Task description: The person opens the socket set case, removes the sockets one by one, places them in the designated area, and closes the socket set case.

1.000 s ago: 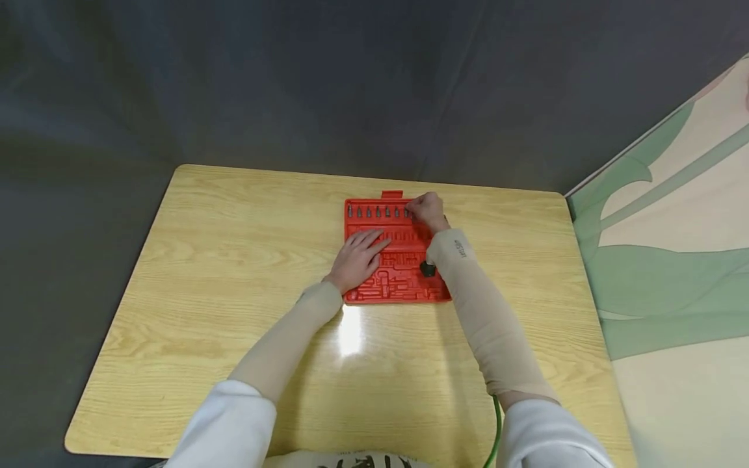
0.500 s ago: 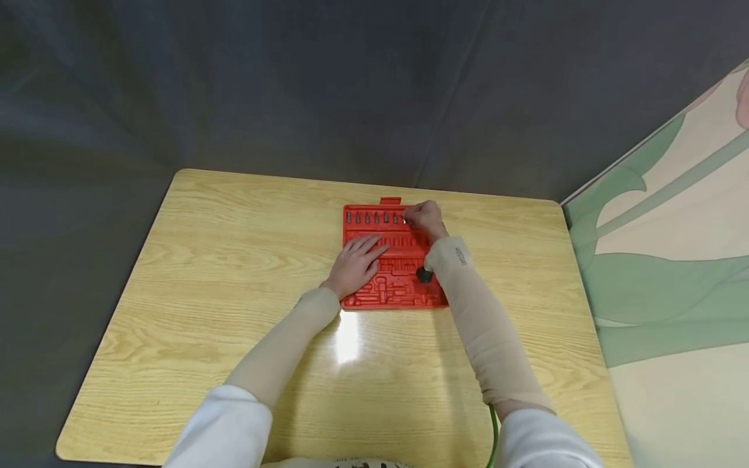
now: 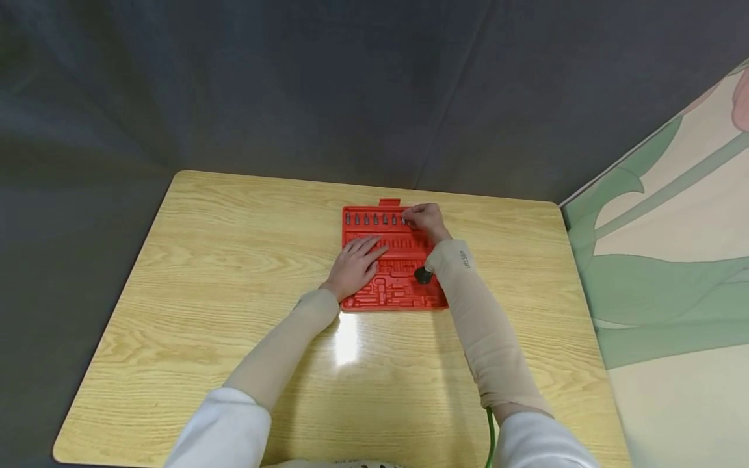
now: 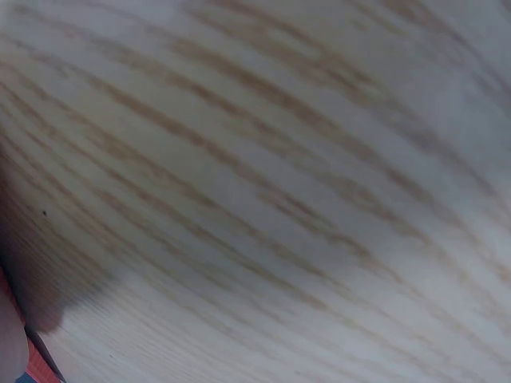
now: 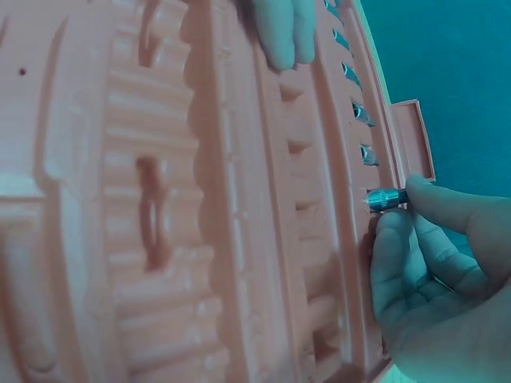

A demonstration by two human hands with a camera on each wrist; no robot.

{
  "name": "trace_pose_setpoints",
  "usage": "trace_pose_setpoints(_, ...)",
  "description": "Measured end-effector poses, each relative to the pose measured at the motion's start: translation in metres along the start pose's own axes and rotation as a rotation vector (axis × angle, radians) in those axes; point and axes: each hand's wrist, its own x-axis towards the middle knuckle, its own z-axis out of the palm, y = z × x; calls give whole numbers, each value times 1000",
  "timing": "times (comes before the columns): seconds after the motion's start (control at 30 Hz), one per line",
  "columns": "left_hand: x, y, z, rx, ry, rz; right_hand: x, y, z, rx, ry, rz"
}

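Observation:
A red moulded plastic case (image 3: 404,300) lies on the wooden table. Along its far edge stands a row of small metal screwdriver bits (image 3: 376,219) in slots. My right hand (image 3: 427,220) is over the case's far right corner. In the right wrist view, the thumb and fingers of that hand (image 5: 447,263) pinch a knurled metal bit (image 5: 386,199) at its slot, in line with the others. My left hand (image 3: 353,266) rests on the case's left side, fingers extended. Its fingertips (image 5: 279,40) show at the top of the right wrist view.
The case's latch tab (image 3: 389,202) sticks out at the far side. Moulded recesses (image 3: 383,286) fill its near half. A black round piece (image 3: 423,275) sits at my right wrist, and a green cable (image 3: 491,435) runs by the right forearm. Dark curtain (image 3: 304,91) hangs behind the table (image 3: 234,260).
The head view has shifted slightly. Relative to the case, my right fingertips have moved a little left along the row, to the last visible bit. The left hand has stayed in place.

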Motion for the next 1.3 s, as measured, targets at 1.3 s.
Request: trace_pose_setpoints(1.3,6,2,2,-6,-11,17,-6,-1,-16,215,32,-10)
